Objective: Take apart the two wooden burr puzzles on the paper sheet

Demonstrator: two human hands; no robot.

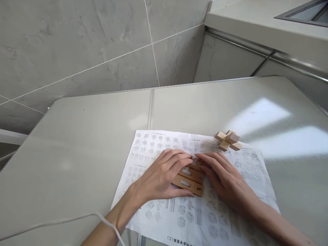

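Note:
Flat wooden puzzle pieces [194,188] lie side by side on a printed instruction sheet [184,235]. Two of them carry the numbers 1 and 2, and slots are cut through them. My left hand [166,174] is curled around their left side, thumb along the near edge and fingers over the far edge. From the right, my right hand [222,174] reaches in with bent fingers pressed together at the pieces' far right corner. The fingers of both hands hide the far pieces. An assembled wooden burr puzzle [228,140] sits at the sheet's far edge, beyond my right hand.
The sheet lies on a glossy light folding table [102,143] with a seam [151,109] running across it. A white cable [64,220] crosses my left forearm. Behind stands a grey tiled wall [102,41], with a pale counter [256,27] at the back right.

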